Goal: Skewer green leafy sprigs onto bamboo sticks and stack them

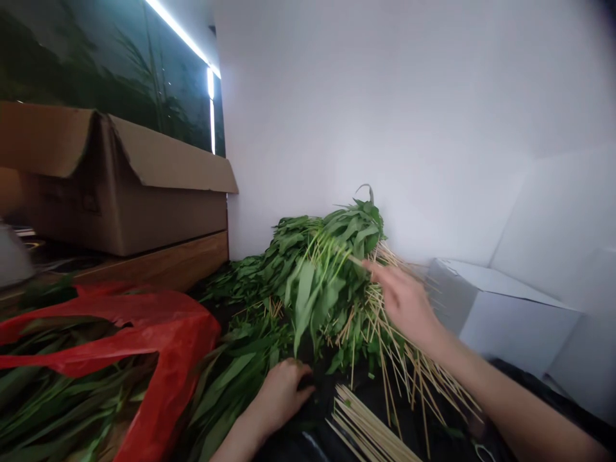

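My right hand is closed in a pinch on the end of a wooden skewer. Green stems are threaded along this skewer, and their long leaves hang down from it. Behind it rises a heap of skewered leafy greens, with many bare skewer ends sticking out to the right. Low in the middle, my left hand is beside loose leafy greens. Its thumb and curled fingers are apart, with nothing visible between them. A bundle of bare wooden skewers lies to its right.
A red plastic bag with long leaves lies at the left. Behind it, an open cardboard box stands on a wooden surface. A white box is at the right, near the white wall. Black plastic lies underneath.
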`<move>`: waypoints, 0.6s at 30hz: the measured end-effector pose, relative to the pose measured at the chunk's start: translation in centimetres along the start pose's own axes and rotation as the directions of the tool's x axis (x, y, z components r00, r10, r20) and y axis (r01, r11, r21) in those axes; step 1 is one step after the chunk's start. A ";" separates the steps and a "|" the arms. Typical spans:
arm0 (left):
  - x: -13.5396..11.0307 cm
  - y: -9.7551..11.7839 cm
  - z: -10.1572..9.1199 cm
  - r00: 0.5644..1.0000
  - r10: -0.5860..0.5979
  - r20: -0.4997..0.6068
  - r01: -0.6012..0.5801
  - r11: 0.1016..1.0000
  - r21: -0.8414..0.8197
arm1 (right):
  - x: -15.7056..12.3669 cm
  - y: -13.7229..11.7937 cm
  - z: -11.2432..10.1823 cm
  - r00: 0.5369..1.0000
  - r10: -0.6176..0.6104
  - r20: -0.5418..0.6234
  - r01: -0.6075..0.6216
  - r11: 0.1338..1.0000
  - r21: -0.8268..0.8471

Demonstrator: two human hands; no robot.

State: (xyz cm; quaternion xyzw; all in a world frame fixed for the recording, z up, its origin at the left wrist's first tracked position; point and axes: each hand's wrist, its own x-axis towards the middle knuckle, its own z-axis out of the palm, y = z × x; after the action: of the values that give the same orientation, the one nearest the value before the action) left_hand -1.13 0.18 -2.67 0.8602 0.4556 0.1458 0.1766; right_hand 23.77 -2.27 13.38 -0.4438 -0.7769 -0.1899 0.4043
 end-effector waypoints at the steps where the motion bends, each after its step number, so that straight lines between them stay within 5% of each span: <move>1: 0.1 0.0 0.2 1.000 0.002 -0.011 -0.002 1.000 0.012 | 1.4 1.1 -0.3 0.996 0.059 -0.067 -0.058 0.998 0.011; 5: 0.5 -0.3 0.7 0.998 0.013 -0.057 -0.012 1.000 0.028 | 6.5 5.9 -1.3 0.881 0.250 -0.402 -0.272 0.962 0.002; 7: 0.5 -0.3 0.8 0.999 0.012 -0.051 -0.011 1.000 0.026 | 8.5 8.3 -1.1 0.835 0.324 -0.445 -0.368 0.930 -0.013; 12: 0.3 -0.1 0.4 0.999 -0.001 -0.040 0.001 1.000 0.012 | 12.0 12.8 1.9 0.804 0.474 -0.358 -0.534 0.842 -0.085; 18: 0.0 0.2 0.1 0.999 -0.028 -0.032 0.028 1.000 -0.008 | 12.4 15.4 6.3 0.809 0.562 -0.174 -0.588 0.780 -0.212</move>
State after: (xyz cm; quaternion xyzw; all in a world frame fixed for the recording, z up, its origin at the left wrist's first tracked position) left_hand -0.93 0.00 -2.64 0.8505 0.4699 0.1591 0.1747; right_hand 30.37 16.77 18.49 -0.6978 -0.5515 -0.1781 0.4209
